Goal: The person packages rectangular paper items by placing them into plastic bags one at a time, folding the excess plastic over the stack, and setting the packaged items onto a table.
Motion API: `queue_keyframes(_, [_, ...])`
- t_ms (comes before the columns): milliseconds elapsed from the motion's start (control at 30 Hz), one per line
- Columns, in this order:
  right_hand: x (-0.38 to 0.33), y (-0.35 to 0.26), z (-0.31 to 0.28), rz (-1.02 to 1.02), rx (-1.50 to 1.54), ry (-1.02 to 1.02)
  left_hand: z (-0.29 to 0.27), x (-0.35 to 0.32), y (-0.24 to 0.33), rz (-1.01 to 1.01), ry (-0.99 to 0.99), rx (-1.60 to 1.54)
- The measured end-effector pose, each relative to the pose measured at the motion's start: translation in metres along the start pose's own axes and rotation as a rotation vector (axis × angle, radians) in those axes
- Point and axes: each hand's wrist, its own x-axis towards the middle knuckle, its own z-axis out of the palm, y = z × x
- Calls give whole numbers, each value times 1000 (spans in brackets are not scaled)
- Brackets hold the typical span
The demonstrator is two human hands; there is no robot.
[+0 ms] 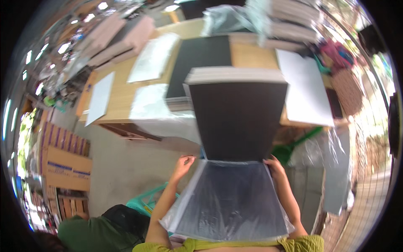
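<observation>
Black stack juts in front of the worktop, near end of stack meeting the clear bag across the lap, right hand fingers clamped on its corner, left hand fingers bunched beside, grip unclear.

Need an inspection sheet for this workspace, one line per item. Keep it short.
Surface: pale wooden table, carrying stacks and sheets.
Job's things: dark board stack with pale edges; clear plastic at its near end, dark material showing through. Whether the stack touches the table: cannot tell.
Clutter: second dark stack, white package, white sheet, pink bundle.
Hands: left hand beside the stack's near left corner, right hand at its near right corner; grips unclear.
Cables: nothing seen.
Surroundings: cardboard boxes; another person in green, lower left.
</observation>
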Motion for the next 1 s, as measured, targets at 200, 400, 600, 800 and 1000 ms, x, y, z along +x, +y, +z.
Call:
queue_keyframes(200, [-46,-82,-40,-242,-390,295,-122,35,92,264,911,235])
queue_keyframes(400, [-124,-189,38,-693,-491,40,-213,119,83,377,614,525])
queue_keyframes(600, [-180,-222,94,-713,-836,-25,-245,178,64,-104,876,752])
queue_keyframes(800, [-225,-248,136,-950,-1076,-92,-243,177,102,-16,944,859])
queue_keyframes(1000, [-254,-291,222,-1118,-1352,-443,-258,150,119,540,947,930])
